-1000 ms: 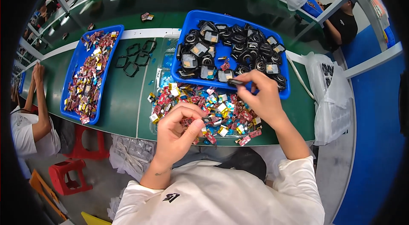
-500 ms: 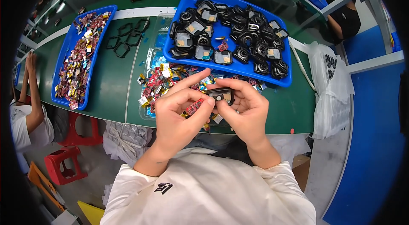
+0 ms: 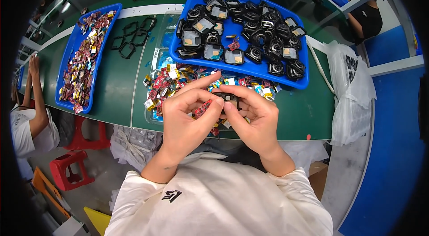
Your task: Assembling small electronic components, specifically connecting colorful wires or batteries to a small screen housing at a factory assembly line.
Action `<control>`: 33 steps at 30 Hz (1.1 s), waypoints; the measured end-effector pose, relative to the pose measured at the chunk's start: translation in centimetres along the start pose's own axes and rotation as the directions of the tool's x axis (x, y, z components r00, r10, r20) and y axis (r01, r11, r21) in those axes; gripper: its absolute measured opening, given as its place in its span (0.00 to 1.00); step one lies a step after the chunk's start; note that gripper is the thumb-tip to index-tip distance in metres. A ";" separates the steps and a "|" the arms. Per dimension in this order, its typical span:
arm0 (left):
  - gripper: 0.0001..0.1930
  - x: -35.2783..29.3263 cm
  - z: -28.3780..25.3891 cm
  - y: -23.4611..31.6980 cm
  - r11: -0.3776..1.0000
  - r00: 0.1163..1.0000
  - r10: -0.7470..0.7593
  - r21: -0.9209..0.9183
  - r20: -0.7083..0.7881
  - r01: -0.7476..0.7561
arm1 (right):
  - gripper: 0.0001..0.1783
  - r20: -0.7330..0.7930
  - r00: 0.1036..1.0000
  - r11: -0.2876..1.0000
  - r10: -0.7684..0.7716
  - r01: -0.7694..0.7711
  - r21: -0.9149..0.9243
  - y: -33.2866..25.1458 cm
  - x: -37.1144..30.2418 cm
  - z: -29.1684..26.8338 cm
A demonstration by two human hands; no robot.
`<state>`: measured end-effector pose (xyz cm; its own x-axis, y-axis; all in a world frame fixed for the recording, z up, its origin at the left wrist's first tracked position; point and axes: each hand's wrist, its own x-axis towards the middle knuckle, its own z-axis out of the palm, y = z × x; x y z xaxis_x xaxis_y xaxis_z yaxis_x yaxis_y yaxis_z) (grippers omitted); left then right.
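Observation:
Above the near edge of the green bench, both hands meet around a small black watch case (image 3: 232, 96). My right hand (image 3: 258, 122) grips the case from its right side, thumb on its near face. Between the thumb and fingers of my left hand (image 3: 183, 115) is a small red circuit board (image 3: 202, 108); the index finger stretches forward. The left thumb tip reaches the case's left edge, and fingers hide part of it. Beneath and behind the hands, a pile of red boards with silver and yellow parts (image 3: 163, 85) lies in a clear plastic tray (image 3: 157, 55).
A blue tray (image 3: 250, 74) of black watch cases (image 3: 263, 39) stands beyond my hands. Another blue tray (image 3: 115, 16) at left holds small boards. Black frames (image 3: 128, 50) lie between them. Red stools (image 3: 69, 171) and a co-worker's arm (image 3: 38, 106) are at left.
The watch case has tilted slightly between my fingers, and my right hand has shifted a little left. The red board stays in my left hand. The whole view has shifted slightly.

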<state>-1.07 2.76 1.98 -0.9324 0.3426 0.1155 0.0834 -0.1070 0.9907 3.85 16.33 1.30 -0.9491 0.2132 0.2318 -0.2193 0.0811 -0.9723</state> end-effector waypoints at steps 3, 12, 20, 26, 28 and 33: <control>0.03 0.0 0.2 0.0 1.000 1.000 -0.008 -0.014 -0.004 0.008 | 0.14 0.005 1.000 1.000 -0.023 0.023 -0.008 -0.1 0.0 -0.2; 0.05 -0.1 0.4 -0.8 0.999 1.000 0.012 0.051 0.016 -0.012 | 0.11 -0.031 0.999 0.998 -0.042 0.040 -0.055 0.0 -0.1 -0.6; 0.10 -1.0 0.3 -1.0 0.997 0.999 0.034 -0.068 0.012 -0.033 | 0.10 -0.091 0.991 0.995 -0.096 0.094 -0.032 0.5 0.3 -0.8; 0.06 -1.2 0.4 -0.8 0.986 0.999 0.026 -0.164 -0.034 -0.031 | 0.10 -0.122 0.992 0.995 -0.024 0.036 0.092 0.6 0.5 -0.7; 0.04 -1.2 0.1 -1.1 0.995 0.998 0.066 -0.069 -0.002 -0.066 | 0.10 -0.139 0.990 0.992 -0.024 0.041 0.121 0.8 0.5 -1.0; 0.04 -0.9 -0.5 -1.2 0.992 0.992 0.107 0.055 0.073 -0.112 | 0.10 -0.107 0.991 0.989 -0.078 0.090 0.115 0.8 0.4 -1.2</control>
<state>-0.51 2.17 0.65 -0.8897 0.3966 0.2262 0.2062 -0.0931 0.9741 3.58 17.70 0.66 -0.8993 0.3095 0.3090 -0.3288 -0.0126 -0.9443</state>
